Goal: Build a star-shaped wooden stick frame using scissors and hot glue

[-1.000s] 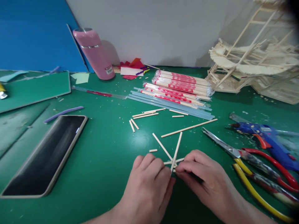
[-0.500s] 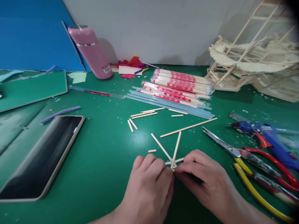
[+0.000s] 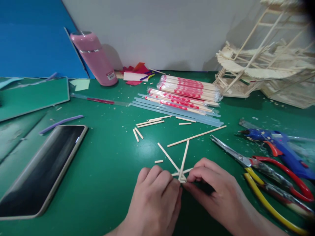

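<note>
Sticks: crossed wooden sticks (image 3: 177,160) fan out on the green mat (image 3: 110,170), joined near the front edge.
Left hand (image 3: 157,200): fingertips pinch the joint.
Right hand (image 3: 216,190): pinches the same joint.
Beside: scissors (image 3: 246,160).

A hobby craft bench for model building

A green cutting mat (image 3: 103,170) covers the worktop, strewn with cut sticks; a glue gun (image 3: 278,147), scissors (image 3: 236,154), packs of chopsticks (image 3: 189,88) and a stick-built model (image 3: 258,72) lie about.
</note>
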Action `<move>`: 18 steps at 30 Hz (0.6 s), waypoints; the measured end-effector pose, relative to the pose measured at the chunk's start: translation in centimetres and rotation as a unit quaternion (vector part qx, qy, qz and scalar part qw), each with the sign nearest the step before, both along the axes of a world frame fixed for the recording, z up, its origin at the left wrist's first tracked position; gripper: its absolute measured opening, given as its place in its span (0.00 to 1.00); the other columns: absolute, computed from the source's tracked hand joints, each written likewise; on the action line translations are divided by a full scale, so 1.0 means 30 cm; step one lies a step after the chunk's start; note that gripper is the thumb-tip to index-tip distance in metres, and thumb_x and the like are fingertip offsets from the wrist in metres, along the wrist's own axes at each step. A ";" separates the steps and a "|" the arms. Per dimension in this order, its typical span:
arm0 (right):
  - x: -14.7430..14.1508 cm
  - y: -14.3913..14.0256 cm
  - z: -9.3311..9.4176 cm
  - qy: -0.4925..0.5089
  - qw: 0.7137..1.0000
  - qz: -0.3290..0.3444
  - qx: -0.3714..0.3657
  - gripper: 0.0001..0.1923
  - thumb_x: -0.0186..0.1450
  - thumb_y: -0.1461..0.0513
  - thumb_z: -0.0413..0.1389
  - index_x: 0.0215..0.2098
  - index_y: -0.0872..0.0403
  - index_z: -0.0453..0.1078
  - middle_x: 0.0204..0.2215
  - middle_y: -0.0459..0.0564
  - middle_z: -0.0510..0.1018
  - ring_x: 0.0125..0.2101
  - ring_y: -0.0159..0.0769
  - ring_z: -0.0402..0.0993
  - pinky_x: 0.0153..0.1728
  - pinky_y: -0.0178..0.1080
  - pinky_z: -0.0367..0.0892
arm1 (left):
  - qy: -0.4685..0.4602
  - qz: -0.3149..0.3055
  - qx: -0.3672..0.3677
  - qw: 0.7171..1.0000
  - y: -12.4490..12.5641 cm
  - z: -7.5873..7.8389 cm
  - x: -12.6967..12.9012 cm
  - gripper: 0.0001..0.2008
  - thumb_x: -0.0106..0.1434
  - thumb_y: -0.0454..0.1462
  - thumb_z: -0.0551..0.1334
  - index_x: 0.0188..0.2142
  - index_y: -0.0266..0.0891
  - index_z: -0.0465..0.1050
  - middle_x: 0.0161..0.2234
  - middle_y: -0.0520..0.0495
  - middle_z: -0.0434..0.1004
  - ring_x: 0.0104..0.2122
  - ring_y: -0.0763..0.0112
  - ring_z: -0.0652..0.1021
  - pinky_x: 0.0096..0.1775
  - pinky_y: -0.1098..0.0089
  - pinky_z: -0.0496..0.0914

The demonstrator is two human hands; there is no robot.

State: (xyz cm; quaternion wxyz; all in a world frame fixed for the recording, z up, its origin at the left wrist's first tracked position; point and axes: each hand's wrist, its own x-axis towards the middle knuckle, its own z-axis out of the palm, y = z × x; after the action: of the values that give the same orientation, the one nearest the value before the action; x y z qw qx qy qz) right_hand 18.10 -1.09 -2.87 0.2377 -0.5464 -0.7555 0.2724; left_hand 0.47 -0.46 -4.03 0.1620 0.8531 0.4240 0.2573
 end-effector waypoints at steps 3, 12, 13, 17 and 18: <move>-0.001 0.001 0.003 -0.006 1.000 0.004 -0.006 0.04 0.60 0.64 0.52 0.27 0.51 0.66 0.25 0.43 0.67 0.26 0.29 0.65 0.26 0.33 0.60 | -0.003 0.006 0.011 1.000 0.001 -0.008 0.005 0.09 0.58 0.33 0.51 0.26 0.41 0.68 0.21 0.50 0.67 0.24 0.69 0.63 0.26 0.65 0.52; -0.005 0.008 0.005 -0.007 1.000 0.014 -0.023 0.05 0.61 0.63 0.51 0.28 0.51 0.67 0.26 0.43 0.68 0.27 0.29 0.65 0.26 0.33 0.60 | -0.008 0.011 0.035 0.999 0.001 -0.022 0.009 0.09 0.59 0.33 0.51 0.24 0.40 0.66 0.20 0.51 0.66 0.23 0.70 0.63 0.26 0.65 0.52; -0.005 0.008 0.006 -0.007 1.000 0.014 -0.024 0.05 0.61 0.63 0.51 0.28 0.50 0.67 0.26 0.43 0.68 0.27 0.29 0.66 0.26 0.33 0.60 | -0.008 0.011 0.035 0.999 0.001 -0.022 0.008 0.09 0.59 0.33 0.51 0.24 0.40 0.65 0.20 0.52 0.66 0.23 0.70 0.63 0.26 0.65 0.52; -0.006 0.010 0.009 -0.006 1.000 0.015 -0.023 0.06 0.61 0.64 0.51 0.28 0.51 0.67 0.25 0.43 0.68 0.27 0.29 0.66 0.26 0.32 0.60 | -0.007 0.010 0.037 0.999 0.003 -0.020 0.007 0.09 0.59 0.33 0.51 0.24 0.40 0.65 0.20 0.51 0.66 0.23 0.71 0.63 0.25 0.65 0.52; -0.006 0.011 0.010 -0.004 1.000 0.016 -0.023 0.06 0.61 0.64 0.51 0.28 0.51 0.67 0.25 0.43 0.68 0.27 0.29 0.66 0.26 0.32 0.60 | -0.008 0.010 0.038 0.999 0.004 -0.019 0.007 0.09 0.59 0.33 0.51 0.24 0.40 0.65 0.20 0.51 0.66 0.23 0.71 0.63 0.25 0.65 0.52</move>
State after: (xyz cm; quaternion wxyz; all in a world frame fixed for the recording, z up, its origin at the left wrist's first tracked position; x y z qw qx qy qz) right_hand 17.93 -0.76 -2.56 0.2178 -0.5409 -0.7586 0.2907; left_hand 0.66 -0.35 -4.60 0.1305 0.8525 0.4211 0.2810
